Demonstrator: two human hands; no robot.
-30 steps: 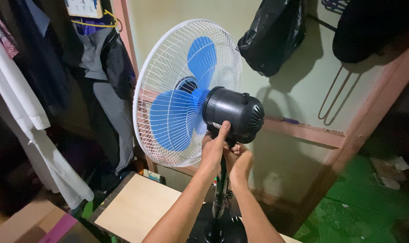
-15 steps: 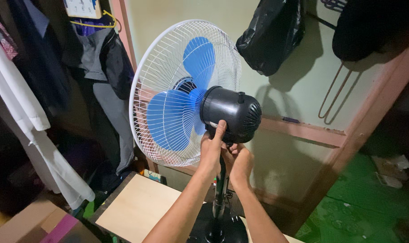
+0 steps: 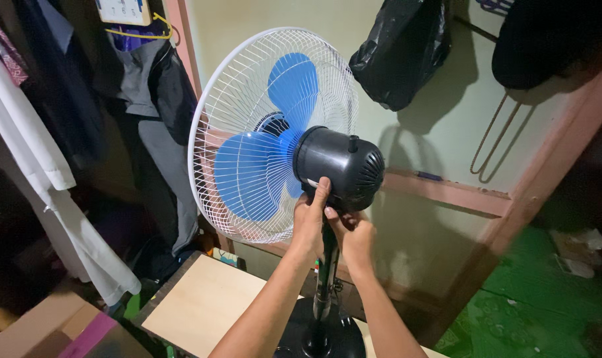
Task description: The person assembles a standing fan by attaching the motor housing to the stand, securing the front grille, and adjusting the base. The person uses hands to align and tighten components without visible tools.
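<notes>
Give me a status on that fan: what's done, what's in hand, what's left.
Done: the white grille is closed around the blue blades, and the motor housing sits on the pole. In hand: left hand and right hand both grip the neck joint just under the housing. Left: I cannot tell whether that joint is tight; the blades show no blur, so the fan looks off.

Fan neck [image 3: 328,213] hidden behind both hands; fan base [image 3: 321,335] cut off below, perhaps round.
</notes>
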